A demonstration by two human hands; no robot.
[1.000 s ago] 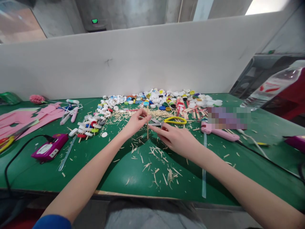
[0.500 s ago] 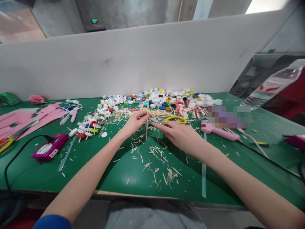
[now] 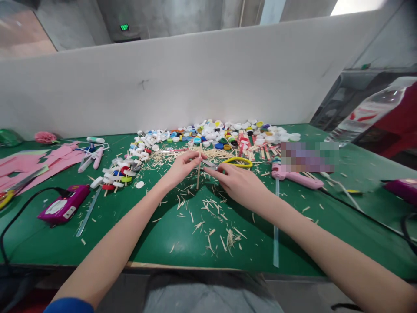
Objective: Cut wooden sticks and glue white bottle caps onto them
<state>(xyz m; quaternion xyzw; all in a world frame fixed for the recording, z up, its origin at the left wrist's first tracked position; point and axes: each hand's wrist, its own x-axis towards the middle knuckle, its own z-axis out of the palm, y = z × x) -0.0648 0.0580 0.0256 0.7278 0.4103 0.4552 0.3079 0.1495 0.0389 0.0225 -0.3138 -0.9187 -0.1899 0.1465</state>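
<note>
My left hand (image 3: 186,164) pinches a thin wooden stick (image 3: 198,176) that stands nearly upright. From the right, my right hand (image 3: 239,180) grips a pair of scissors (image 3: 237,162) close to the blades. A yellow handle loop sticks out behind those fingers, and the metal blades lie against or very near the stick. My fingers partly cover the scissors, so exact contact cannot be made out. Wood shavings (image 3: 232,238) are scattered on the green table (image 3: 156,250) beneath both hands.
Behind my hands lies a pile of bottle caps (image 3: 215,132). Caps on sticks (image 3: 117,176) sit at left, near a purple power strip (image 3: 64,204) and pink paper (image 3: 61,158). A pink glue gun (image 3: 298,177) and a water bottle (image 3: 366,113) are at right.
The whole view has shifted slightly. Both hands keep their grip on the stick and scissors; the scissor blades appear a little further across the stick.
</note>
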